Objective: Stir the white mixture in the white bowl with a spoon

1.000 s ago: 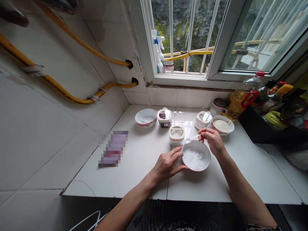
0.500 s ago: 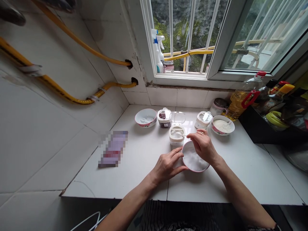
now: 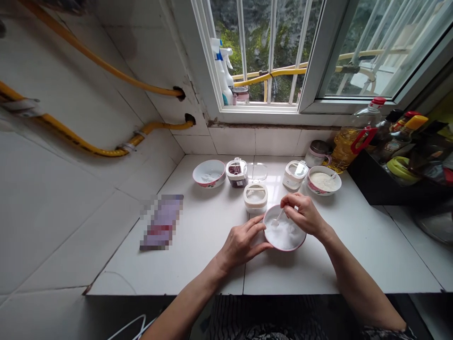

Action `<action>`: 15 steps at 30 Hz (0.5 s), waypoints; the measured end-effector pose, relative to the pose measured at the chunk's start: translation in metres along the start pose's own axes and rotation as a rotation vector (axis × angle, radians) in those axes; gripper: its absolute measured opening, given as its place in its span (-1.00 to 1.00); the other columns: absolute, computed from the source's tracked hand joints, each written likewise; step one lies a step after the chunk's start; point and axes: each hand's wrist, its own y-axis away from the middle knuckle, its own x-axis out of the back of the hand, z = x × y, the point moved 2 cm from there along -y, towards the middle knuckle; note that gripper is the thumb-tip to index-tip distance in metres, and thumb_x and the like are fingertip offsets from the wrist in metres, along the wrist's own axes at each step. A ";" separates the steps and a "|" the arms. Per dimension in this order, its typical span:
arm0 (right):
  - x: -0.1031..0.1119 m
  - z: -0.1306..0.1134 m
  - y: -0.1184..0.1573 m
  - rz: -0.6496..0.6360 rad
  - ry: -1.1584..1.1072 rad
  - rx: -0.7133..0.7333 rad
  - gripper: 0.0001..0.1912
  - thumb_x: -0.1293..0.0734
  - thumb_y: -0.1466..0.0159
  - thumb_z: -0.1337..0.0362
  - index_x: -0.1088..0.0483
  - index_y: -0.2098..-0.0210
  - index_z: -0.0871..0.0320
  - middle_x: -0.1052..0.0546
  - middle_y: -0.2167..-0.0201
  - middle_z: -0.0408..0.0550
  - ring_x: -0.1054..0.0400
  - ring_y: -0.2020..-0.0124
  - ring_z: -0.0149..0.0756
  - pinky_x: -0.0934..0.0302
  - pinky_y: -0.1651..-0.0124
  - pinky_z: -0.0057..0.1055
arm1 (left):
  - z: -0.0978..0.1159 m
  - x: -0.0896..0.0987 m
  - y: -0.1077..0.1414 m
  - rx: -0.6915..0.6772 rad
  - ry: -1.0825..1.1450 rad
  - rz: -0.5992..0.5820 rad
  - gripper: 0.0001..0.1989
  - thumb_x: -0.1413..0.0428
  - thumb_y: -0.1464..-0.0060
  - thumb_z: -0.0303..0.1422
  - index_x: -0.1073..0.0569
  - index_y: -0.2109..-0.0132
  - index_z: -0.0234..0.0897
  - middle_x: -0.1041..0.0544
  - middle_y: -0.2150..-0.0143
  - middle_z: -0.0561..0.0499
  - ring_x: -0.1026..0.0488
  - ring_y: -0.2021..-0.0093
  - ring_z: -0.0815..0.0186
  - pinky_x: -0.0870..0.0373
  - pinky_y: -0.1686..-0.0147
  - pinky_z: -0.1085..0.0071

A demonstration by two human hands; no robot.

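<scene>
My left hand (image 3: 244,241) grips the left side of a bowl (image 3: 290,240) of white powder, fingers at the rim and thumb lower down. Between the fingertips of my right hand (image 3: 303,215) is a small white spoon (image 3: 279,217), tilted down so that its tip is in or just over the powder. Just behind the bowl stands a small square container (image 3: 255,203) with its clear lid (image 3: 257,172) flipped up at the back and white contents inside. Whether the spoon carries any powder is hard to make out.
Along the back are a white bowl (image 3: 209,174), a jar with dark red contents (image 3: 237,173), a clear-lidded jar (image 3: 295,174) and a bowl of pale powder (image 3: 322,182). An oil bottle (image 3: 348,141) and black rack (image 3: 371,184) stand right. A blurred purple packet (image 3: 163,222) lies left.
My right hand has brought the spoon from the open container back over the bowl, tip down. My left hand keeps its grip on the bowl. The view has shifted slightly.
</scene>
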 end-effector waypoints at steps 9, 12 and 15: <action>-0.005 0.000 0.000 -0.002 -0.159 -0.152 -0.84 -0.18 -0.11 0.41 -0.37 0.49 0.14 -0.41 0.65 -0.19 -0.27 0.53 -0.37 -0.15 0.38 -0.42 | 0.000 0.000 0.000 0.014 0.007 -0.008 -0.65 -0.10 -0.24 -0.08 -0.37 0.03 -0.26 -0.55 -0.05 -0.28 -0.59 -0.01 0.12 -0.62 0.18 0.31; 0.000 0.004 -0.002 0.028 -0.298 -0.271 -0.87 -0.19 -0.08 0.36 -0.37 0.51 0.15 -0.38 0.68 -0.21 -0.21 0.61 -0.41 -0.12 0.48 -0.45 | 0.000 0.000 0.000 0.013 0.016 -0.013 -0.65 -0.10 -0.24 -0.08 -0.37 0.03 -0.27 -0.55 -0.05 -0.29 -0.58 -0.02 0.11 -0.62 0.18 0.30; 0.000 0.007 -0.004 0.046 -0.443 -0.361 -0.89 -0.22 -0.04 0.32 -0.37 0.54 0.16 -0.37 0.70 -0.21 -0.20 0.64 -0.42 -0.11 0.52 -0.46 | 0.001 0.000 -0.001 0.006 0.016 -0.015 -0.66 -0.10 -0.24 -0.09 -0.37 0.04 -0.27 -0.56 -0.04 -0.30 -0.58 -0.02 0.11 -0.62 0.19 0.29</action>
